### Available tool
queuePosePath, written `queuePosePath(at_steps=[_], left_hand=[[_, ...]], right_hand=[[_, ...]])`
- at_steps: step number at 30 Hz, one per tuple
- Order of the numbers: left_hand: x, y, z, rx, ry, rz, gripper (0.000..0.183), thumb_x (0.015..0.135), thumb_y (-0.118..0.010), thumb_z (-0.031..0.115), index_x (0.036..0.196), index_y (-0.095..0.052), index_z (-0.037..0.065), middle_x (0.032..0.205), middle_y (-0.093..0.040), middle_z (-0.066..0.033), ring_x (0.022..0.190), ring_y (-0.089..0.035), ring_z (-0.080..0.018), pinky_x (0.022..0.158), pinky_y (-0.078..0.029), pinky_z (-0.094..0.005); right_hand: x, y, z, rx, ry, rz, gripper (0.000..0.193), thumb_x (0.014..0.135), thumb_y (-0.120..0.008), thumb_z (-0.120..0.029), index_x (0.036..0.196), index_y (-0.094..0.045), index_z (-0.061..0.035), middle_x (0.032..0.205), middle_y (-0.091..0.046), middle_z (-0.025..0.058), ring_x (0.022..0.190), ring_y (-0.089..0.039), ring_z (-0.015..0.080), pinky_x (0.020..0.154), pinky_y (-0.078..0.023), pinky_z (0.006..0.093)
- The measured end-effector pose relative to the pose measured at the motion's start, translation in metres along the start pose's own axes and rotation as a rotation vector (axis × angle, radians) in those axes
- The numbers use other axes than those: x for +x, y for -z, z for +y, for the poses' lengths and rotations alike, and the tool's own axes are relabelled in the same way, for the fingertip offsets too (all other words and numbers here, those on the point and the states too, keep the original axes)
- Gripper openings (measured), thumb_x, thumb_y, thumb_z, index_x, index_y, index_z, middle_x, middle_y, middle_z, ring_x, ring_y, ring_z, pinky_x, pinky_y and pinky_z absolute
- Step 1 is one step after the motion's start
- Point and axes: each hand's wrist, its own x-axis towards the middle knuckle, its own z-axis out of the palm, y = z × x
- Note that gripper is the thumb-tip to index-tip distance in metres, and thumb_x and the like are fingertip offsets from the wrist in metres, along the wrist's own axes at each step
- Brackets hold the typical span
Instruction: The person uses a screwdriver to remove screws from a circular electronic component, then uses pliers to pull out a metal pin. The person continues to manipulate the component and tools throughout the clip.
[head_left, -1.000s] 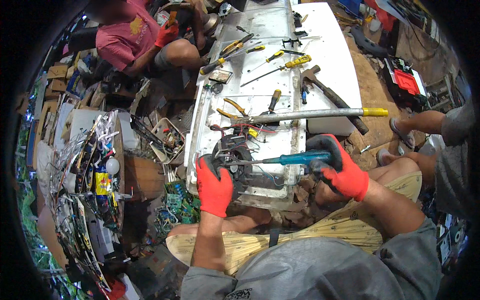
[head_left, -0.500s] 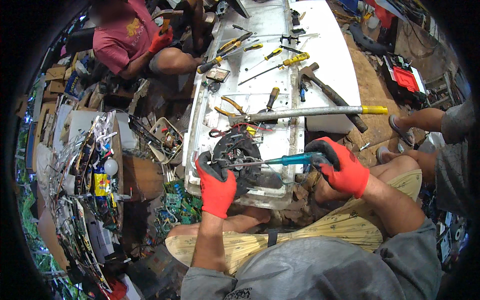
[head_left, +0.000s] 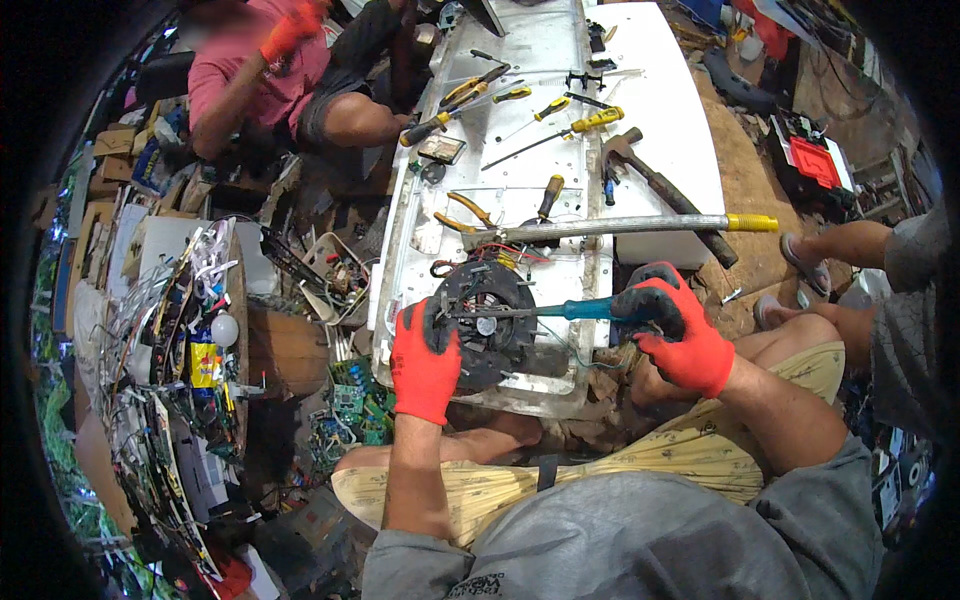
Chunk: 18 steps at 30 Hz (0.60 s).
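My right hand, in a red glove with dark fingers, is closed round the teal handle of a screwdriver. The screwdriver's shaft points left across a round black motor-like housing, which shows wires and metal parts in its open middle. My left hand, gloved alike, grips the left rim of this housing, its fingertips close to the screwdriver's tip. What exactly the tip touches is too small to tell. The housing rests on the near end of a white panel.
Beyond the housing lie a ribbed metal hose, a hammer, orange-handled pliers and several yellow screwdrivers. Green circuit boards are heaped at the left. A co-worker sits far left; another person's feet are at right.
The housing has turned so its open middle faces up more. My right hand and the screwdriver have shifted slightly left. The co-worker's gloved hand has risen.
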Motion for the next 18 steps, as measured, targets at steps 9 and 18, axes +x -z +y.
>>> queuePosePath(at_steps=[9,18], left_hand=[[0.012,-0.003,-0.023,-0.083,0.004,-0.115,0.062,0.079,-0.07,0.006,0.136,-0.047,0.006,0.127,-0.052,-0.0239,0.12,-0.053,-0.0405,0.101,-0.044,-0.0439],[0.014,0.002,-0.029,-0.15,-0.094,0.027,0.067,0.072,-0.066,-0.001,0.136,-0.046,0.004,0.132,-0.049,-0.0146,0.12,-0.051,-0.0311,0.105,-0.041,-0.0386]], right_hand=[[-0.002,-0.013,0.018,0.477,-0.312,0.067,0.034,0.083,-0.058,0.01,0.114,-0.055,-0.0026,0.111,-0.053,0.0052,0.101,-0.056,0.0126,0.089,-0.05,0.0263],[-0.003,-0.01,0.035,0.644,-0.4,0.049,0.032,0.084,-0.058,0.006,0.114,-0.054,-0.0042,0.109,-0.059,0.0044,0.094,-0.062,0.0132,0.084,-0.051,0.0265]])
